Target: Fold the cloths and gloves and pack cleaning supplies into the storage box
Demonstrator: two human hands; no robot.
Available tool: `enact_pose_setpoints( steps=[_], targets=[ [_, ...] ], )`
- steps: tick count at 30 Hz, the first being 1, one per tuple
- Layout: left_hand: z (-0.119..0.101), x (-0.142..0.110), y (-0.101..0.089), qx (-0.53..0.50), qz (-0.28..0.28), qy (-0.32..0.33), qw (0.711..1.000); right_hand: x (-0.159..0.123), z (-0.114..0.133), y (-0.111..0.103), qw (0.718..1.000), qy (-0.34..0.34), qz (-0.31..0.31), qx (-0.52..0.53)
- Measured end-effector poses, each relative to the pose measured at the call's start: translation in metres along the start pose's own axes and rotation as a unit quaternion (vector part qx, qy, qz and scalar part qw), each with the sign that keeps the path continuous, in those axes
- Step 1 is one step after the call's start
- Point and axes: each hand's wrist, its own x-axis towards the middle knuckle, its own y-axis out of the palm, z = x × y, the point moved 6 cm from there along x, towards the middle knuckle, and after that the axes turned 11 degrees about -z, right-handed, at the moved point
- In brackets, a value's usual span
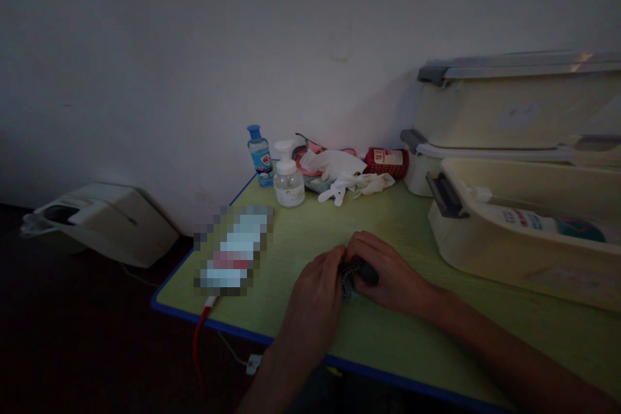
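My two hands meet close above the green table [291,310], near its front edge. My left hand [316,294] is closed, its fingers pinching a small piece of black-and-white patterned cloth [347,286]. My right hand [383,265] is wrapped round a dark tool, and its rounded black handle [369,273] sticks out under the fingers. The tool's working end is hidden between the hands, so its kind cannot be made out. Part of the cloth hangs down between both hands.
A screen-lit phone [237,246] on a red cable lies left. Behind stand a blue bottle [262,158], a pump bottle [290,191], white gloves [356,186] and a red can [387,163]. Cream storage boxes [514,272] fill the right; a white bin [130,220] is beyond the left edge.
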Motion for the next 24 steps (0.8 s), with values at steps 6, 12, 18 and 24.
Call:
enact_pose_setpoints(
  steps=[6,12,18,24],
  targets=[
    [0.0059,-0.0025,0.0011,0.004,-0.002,-0.025,1.000,0.0001,0.0007,-0.0002,1.000,-0.006,-0.002,-0.006],
    [0.0046,0.0004,0.0000,-0.040,0.016,-0.028,0.999,-0.0004,0.0010,0.0003,1.000,-0.004,-0.009,-0.009],
    [0.0023,0.0012,0.0012,-0.010,0.033,-0.014,0.999,-0.0007,-0.0008,-0.0021,0.999,0.019,-0.036,0.025],
    [0.0023,-0.0001,0.0032,-0.014,0.037,-0.015,0.999,-0.0010,-0.0010,-0.0030,0.998,0.015,-0.048,0.031]
  ],
)
